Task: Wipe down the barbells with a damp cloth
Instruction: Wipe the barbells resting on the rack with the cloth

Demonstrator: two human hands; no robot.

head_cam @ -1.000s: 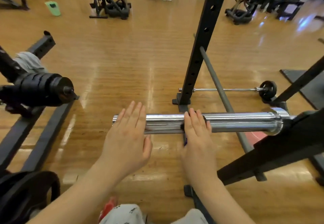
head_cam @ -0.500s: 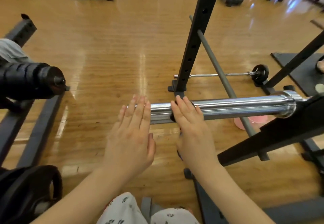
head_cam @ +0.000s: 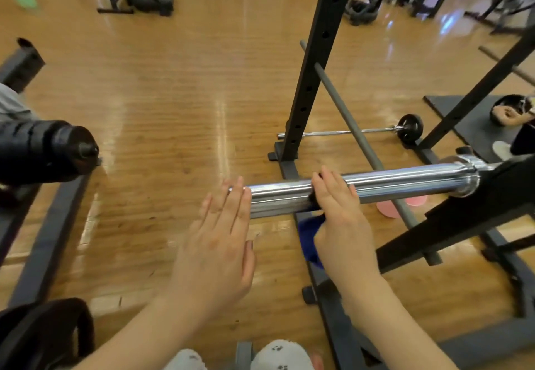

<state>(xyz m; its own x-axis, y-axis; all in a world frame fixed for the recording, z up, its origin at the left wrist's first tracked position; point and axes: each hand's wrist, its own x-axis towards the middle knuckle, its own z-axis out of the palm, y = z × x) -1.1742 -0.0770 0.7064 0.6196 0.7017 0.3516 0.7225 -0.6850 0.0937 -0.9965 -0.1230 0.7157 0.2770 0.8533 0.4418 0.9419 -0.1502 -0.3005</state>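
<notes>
We are mid-wipe: our right hand [head_cam: 337, 195] presses a blue cloth [head_cam: 311, 236] on the barbell [head_cam: 376, 184] at centre frame, our left hand [head_cam: 223, 242] flat and empty at its end, the length toward the right edge apparently left.

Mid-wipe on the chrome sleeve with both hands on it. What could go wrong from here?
1. The left hand lies flat at the free end of the barbell sleeve; it could slip off the tip.
2. The blue cloth hangs loose under the right hand, so it may bunch or drop.
3. The rack arm sits close; knuckles could hit it.
</notes>
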